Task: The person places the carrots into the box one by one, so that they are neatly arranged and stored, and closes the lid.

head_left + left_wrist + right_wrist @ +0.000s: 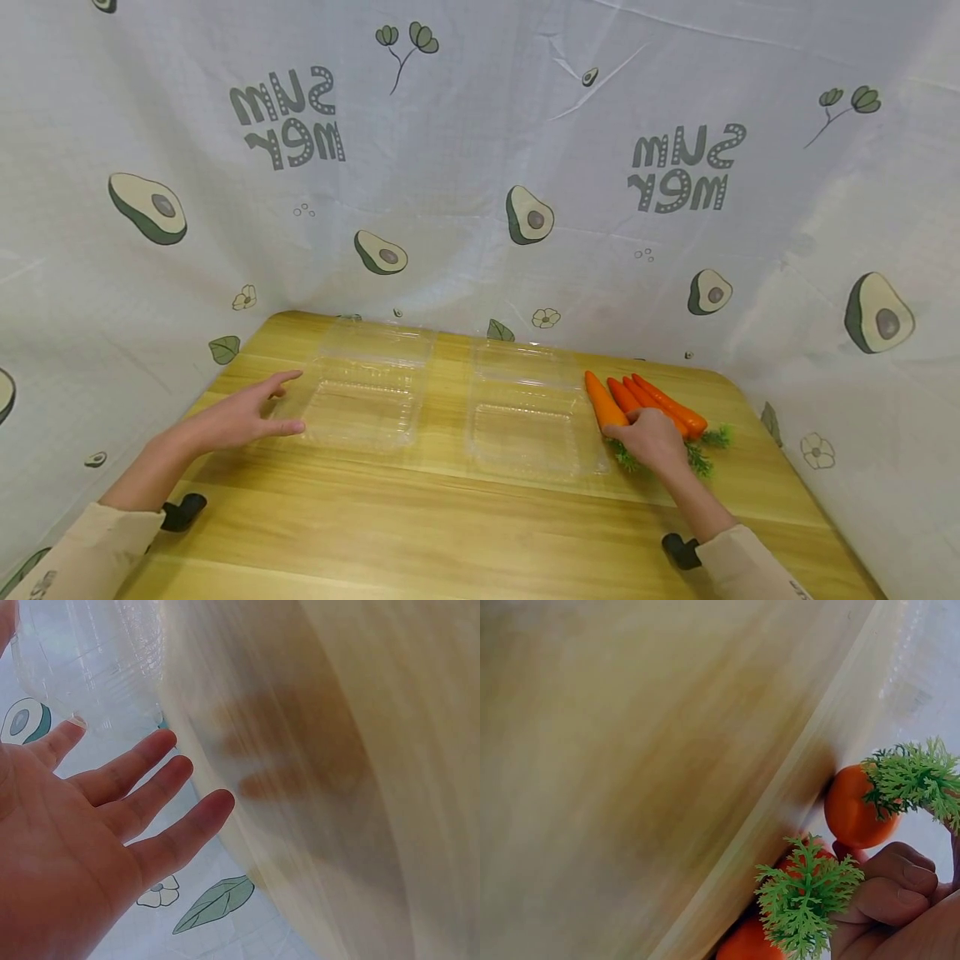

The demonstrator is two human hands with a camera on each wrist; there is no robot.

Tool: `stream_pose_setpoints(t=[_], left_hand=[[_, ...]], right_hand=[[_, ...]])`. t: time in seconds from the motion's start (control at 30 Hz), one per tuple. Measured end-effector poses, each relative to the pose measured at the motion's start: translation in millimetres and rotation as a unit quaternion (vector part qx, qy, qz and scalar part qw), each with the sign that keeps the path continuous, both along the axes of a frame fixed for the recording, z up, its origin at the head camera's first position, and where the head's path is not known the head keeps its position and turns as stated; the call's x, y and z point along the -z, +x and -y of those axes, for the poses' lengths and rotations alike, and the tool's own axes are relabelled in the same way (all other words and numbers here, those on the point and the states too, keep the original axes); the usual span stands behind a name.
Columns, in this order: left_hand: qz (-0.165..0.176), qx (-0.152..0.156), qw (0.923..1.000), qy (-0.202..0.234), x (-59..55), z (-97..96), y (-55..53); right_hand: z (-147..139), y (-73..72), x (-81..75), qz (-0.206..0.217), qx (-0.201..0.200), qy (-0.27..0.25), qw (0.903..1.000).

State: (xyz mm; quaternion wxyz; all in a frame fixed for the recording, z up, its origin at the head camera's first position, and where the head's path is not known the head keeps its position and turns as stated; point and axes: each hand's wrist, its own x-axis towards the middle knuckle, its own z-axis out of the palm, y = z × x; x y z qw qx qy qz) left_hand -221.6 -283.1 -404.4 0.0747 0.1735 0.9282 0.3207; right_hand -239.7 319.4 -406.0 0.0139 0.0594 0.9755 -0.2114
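At the right of the table, my right hand pinches the leftmost orange carrot near its leafy end. Thumb and curled fingers lie on either side of it. In the right wrist view this carrot shows its round end and green leaves. Beside it lie several more carrots, partly hidden by the hand. My left hand is held with fingers apart beside the left clear plastic container. Its palm and spread fingers show in the left wrist view, holding nothing.
A second clear plastic container, its lid folded back, lies just left of the carrots. The wooden table ends at a white curtain printed with avocados, which hangs behind and at both sides.
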Motion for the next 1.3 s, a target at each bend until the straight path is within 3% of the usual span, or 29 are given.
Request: stream_pose_setpoints(t=[0.97, 1.3], left_hand=[[0.001, -0.001, 1.0, -0.008, 1.4, 0.7, 0.0], [0.006, 0.002, 1.0, -0.005, 1.1, 0.2, -0.7]], right_hand=[[-2.0, 0.6, 3.8, -0.026, -0.01, -0.017, 0.9995], [-8.0, 0.0, -4.4, -0.024, -0.016, 0.002, 0.9996]])
